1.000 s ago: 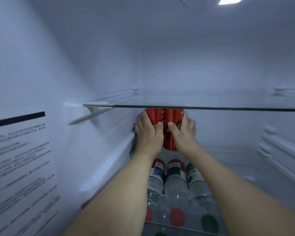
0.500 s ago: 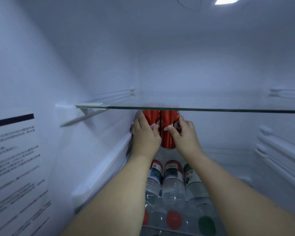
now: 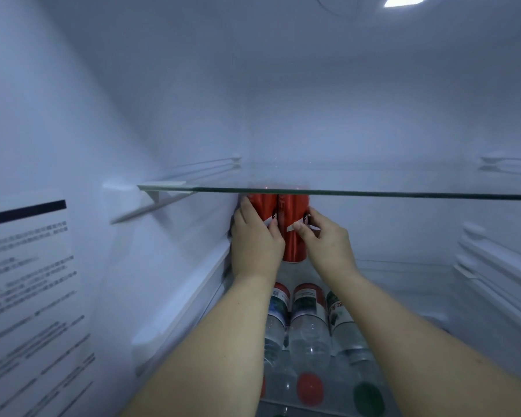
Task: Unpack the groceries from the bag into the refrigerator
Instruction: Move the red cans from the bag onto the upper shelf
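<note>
Deep inside refrigerator (image 3: pixel 73 115): left hand (image 3: pixel 256 242) wraps fingers round left red can (image 3: pixel 260 206); right hand (image 3: pixel 328 242) pinches right red can (image 3: pixel 294 236). Cans upright, touching, under glass shelf (image 3: pixel 403 194).

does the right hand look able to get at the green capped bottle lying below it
Probably yes: the right hand only needs to leave the right can; the green-capped bottle lies uncovered beneath its forearm.

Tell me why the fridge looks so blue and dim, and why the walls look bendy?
Head view: the only lamp glows at the top edge, so the white walls turn bluish and the red cans under the glass shelf sit in shade; the wide lens bends the side walls outward; the sticker text at left is blurred, and the bottles below look soft.
</note>
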`<state>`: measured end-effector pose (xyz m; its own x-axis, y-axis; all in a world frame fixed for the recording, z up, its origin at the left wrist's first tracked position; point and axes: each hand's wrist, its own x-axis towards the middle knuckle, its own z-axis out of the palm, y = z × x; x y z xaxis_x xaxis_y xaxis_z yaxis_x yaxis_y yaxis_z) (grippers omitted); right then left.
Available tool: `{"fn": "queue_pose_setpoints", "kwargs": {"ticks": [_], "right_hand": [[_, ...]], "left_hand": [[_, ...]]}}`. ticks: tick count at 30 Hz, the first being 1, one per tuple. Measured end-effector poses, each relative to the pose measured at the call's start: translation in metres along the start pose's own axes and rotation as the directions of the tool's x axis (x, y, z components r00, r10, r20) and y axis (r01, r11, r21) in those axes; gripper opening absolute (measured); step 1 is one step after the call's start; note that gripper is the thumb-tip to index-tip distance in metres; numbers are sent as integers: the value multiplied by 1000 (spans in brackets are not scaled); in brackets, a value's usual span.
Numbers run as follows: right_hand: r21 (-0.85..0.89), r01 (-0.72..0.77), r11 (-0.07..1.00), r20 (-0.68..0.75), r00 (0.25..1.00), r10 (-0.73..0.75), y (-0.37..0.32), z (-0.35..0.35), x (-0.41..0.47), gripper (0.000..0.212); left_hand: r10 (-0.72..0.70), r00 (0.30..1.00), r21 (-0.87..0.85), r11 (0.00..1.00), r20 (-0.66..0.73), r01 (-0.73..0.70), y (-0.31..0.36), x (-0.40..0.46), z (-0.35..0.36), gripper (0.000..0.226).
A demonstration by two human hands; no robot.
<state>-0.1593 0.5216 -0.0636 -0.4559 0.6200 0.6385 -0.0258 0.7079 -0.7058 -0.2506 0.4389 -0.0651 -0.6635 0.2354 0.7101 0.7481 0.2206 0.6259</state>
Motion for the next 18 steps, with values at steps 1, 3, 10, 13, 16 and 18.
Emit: {"fn": "queue_pose_setpoints", "kwargs": {"ticks": [1, 3, 10, 13, 16, 18], "right_hand": [[3, -4, 1000, 1, 1000, 4, 0, 0, 0, 10], [14, -8, 1000, 6, 1000, 8, 0, 0, 0, 11], [9, -5, 1000, 24, 1000, 5, -8, -3, -6, 12], [-44, -18, 999, 22, 1000, 19, -21, -9, -15, 15], [-212, -84, 974, 63, 993, 100, -29, -19, -22, 48], [-294, -116, 949, 100, 983, 151, -34, -28, -28, 57]], "left_hand": [[-5, 1000, 6, 1000, -2, 5, 0, 0, 0, 65], [-5, 1000, 17, 1000, -5, 5, 1, 0, 1, 66], [-28, 999, 29, 999, 44, 26, 5, -3, -5, 67], [-42, 995, 23, 999, 95, 40, 9, -5, -12, 66], [-76, 984, 32, 997, 159, 72, 15, -8, -22, 64], [-105, 971, 62, 994, 215, 94, 18, -11, -28, 63]]}}
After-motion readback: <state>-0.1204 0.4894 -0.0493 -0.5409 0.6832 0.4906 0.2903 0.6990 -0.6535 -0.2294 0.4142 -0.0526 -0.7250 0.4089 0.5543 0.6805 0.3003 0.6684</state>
